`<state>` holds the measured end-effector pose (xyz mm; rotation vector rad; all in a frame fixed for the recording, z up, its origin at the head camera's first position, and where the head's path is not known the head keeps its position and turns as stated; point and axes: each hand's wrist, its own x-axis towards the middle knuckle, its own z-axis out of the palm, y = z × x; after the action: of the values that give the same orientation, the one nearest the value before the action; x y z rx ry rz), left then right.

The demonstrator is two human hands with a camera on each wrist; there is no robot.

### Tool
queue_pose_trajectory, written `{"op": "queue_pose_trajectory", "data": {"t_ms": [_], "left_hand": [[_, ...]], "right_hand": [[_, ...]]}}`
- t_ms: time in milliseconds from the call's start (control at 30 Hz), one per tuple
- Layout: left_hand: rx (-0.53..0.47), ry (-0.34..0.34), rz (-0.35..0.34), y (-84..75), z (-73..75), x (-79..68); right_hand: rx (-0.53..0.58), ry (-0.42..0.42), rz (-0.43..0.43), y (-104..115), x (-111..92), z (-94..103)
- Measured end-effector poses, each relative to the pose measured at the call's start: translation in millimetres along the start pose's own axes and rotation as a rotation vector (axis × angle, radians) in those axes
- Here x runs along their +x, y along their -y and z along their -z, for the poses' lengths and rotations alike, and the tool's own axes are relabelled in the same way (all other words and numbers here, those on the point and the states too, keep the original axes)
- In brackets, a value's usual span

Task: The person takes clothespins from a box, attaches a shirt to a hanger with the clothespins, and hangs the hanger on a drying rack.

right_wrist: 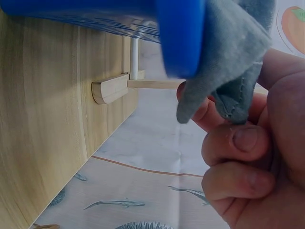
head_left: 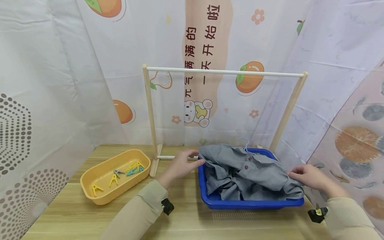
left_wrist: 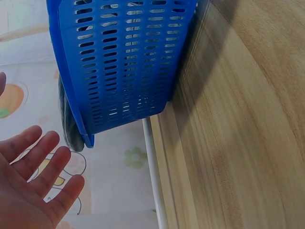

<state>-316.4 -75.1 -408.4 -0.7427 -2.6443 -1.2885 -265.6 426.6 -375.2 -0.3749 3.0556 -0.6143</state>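
Observation:
A grey shirt with dark red buttons lies bunched in a blue perforated basket, spreading over its rim. The hook of a pale blue hanger rises by the collar. My right hand pinches the shirt at its right side; in the right wrist view, the fingers curl at a hanging corner of grey cloth. By the basket's left rim is my left hand, its fingers extended close to the shirt's left end. The left wrist view shows those fingers spread, with nothing in them.
Behind the basket stands a rack with a white top rod and wooden posts. To the left, a yellow tray holds several yellow, teal and grey clothespins on the wooden table. Printed curtains surround the table.

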Motion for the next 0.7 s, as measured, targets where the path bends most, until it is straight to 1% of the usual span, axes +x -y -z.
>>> {"op": "queue_pose_trajectory", "data": {"t_ms": [167, 433, 567, 633, 700], "left_hand": [[0.007, 0.004, -0.005, 0.0, -0.6, 0.8], [0.027, 0.006, -0.012, -0.7, -0.4, 0.8], [0.022, 0.003, -0.021, -1.2, -0.2, 0.9], [0.021, 0.000, -0.026, -1.7, -0.1, 1.0], [0.023, 0.000, -0.025, -1.8, -0.1, 1.1]], "right_hand": [[0.005, 0.009, -0.017, -0.4, 0.5, -1.1], [-0.007, -0.037, 0.052, 1.7, 1.1, -4.7], [-0.010, -0.077, 0.056, 6.6, 1.7, -2.7], [-0.013, -0.081, 0.053, 8.9, 2.3, -1.3], [-0.012, -0.068, 0.055, 10.7, 2.9, -0.1]]}}
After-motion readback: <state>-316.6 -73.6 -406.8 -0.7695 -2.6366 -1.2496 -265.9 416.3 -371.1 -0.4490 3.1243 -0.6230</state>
